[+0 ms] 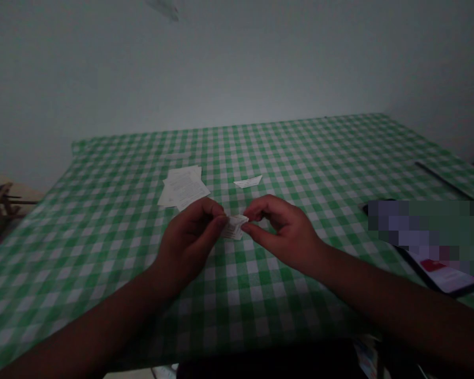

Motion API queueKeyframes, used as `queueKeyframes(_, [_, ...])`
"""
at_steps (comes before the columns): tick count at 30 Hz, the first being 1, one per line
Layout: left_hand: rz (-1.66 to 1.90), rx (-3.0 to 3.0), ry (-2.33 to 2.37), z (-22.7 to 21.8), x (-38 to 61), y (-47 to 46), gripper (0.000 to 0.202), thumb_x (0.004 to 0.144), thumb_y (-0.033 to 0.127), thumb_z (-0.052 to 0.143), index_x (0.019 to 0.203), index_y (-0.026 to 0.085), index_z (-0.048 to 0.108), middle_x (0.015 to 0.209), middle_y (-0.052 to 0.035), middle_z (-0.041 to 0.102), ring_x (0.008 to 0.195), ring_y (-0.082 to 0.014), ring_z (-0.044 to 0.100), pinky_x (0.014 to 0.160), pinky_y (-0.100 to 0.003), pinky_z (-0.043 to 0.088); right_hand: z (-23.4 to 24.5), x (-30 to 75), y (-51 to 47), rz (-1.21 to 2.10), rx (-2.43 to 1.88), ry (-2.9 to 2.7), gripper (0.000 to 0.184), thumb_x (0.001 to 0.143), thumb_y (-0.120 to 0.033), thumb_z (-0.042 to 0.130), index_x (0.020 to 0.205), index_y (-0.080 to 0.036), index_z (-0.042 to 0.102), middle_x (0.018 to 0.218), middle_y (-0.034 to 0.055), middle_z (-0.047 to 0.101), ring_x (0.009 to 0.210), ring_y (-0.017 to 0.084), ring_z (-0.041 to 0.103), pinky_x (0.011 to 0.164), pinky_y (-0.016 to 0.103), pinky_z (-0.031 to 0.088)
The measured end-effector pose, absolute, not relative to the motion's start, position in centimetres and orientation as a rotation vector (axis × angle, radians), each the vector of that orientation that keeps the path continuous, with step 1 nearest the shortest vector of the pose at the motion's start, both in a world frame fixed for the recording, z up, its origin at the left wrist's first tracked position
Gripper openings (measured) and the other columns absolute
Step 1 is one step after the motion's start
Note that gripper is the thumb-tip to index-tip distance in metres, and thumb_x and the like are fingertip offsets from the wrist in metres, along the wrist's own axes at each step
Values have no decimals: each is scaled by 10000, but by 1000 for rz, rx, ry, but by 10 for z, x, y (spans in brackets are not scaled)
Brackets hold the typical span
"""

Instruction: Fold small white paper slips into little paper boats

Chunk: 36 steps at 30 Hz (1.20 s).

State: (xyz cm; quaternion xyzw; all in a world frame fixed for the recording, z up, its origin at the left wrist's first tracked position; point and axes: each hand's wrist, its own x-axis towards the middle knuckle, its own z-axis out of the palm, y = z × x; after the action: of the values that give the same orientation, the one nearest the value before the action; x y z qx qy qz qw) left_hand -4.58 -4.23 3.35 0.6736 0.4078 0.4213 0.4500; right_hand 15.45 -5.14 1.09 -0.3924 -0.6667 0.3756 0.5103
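A small folded piece of printed white paper [234, 227] is pinched between both my hands just above the green-and-white checked tablecloth [102, 252]. My left hand [189, 242] grips its left side with thumb and fingers closed. My right hand [284, 229] pinches its right side between thumb and forefinger. Most of the paper is hidden by my fingertips.
A small stack of printed paper sheets [183, 187] lies beyond my left hand. A narrow paper strip [248, 181] lies beyond my right hand. A phone with a lit screen [444, 273] rests at the right. A dark thin rod [442, 180] lies far right. A pale wall rises behind.
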Motion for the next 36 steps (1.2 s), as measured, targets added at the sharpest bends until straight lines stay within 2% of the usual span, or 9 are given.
queueKeyframes(4, [1032, 1756, 979, 35, -47, -44, 95, 930, 296, 591, 871, 221, 590, 799, -1, 550, 699, -129, 506, 628, -262, 412, 17, 157, -53, 781, -890, -1727, 48, 866, -239, 680, 909, -224, 664, 899, 23, 702, 862, 167, 663, 809, 343, 533])
queueKeyframes(7, [1035, 1778, 967, 35, -47, -44, 98, 935, 297, 584, 870, 225, 584, 805, -3, 549, 712, -132, 508, 627, -263, 413, 22, 159, -53, 817, -902, -1729, 27, 880, -252, 673, 887, -226, 671, 892, 18, 709, 855, 166, 668, 800, 340, 535])
queueKeyframes(12, [1029, 1809, 1003, 35, -47, -45, 115, 930, 317, 580, 862, 224, 579, 808, -12, 552, 708, -142, 506, 628, -276, 421, 22, 160, -53, 968, -928, -1692, 41, 881, -260, 671, 863, -224, 662, 911, 14, 706, 890, 169, 667, 821, 340, 535])
queueKeyframes(18, [1022, 1769, 1014, 35, -45, -46, 117, 922, 323, 586, 850, 231, 582, 797, -14, 560, 705, -147, 504, 614, -275, 422, 22, 157, -55, 1119, -863, -1529, 60, 847, -221, 689, 822, -217, 635, 908, 18, 686, 867, 160, 655, 773, 326, 535])
queueKeyframes(26, [1077, 1618, 1026, 34, -40, -48, 113, 900, 331, 618, 855, 229, 598, 754, -4, 566, 660, -134, 491, 576, -260, 423, 25, 149, -52, 1329, -851, -1229, 293, 741, -259, 779, 719, -222, 489, 786, -27, 661, 719, 116, 622, 652, 268, 522])
queueKeyframes(30, [1089, 1585, 1036, 34, -37, -49, 97, 904, 306, 614, 852, 225, 598, 752, 8, 573, 656, -122, 503, 576, -247, 432, 25, 148, -51, 1394, -823, -1154, 286, 721, -218, 778, 702, -217, 493, 775, -33, 658, 734, 111, 626, 690, 265, 530])
queueKeyframes(36, [1156, 1662, 1068, 30, -39, -48, 118, 904, 326, 618, 867, 218, 592, 779, -5, 586, 686, -134, 533, 605, -256, 461, 23, 151, -51, 1392, -864, -1223, 187, 723, -206, 743, 788, -221, 568, 836, -17, 660, 770, 121, 630, 701, 274, 528])
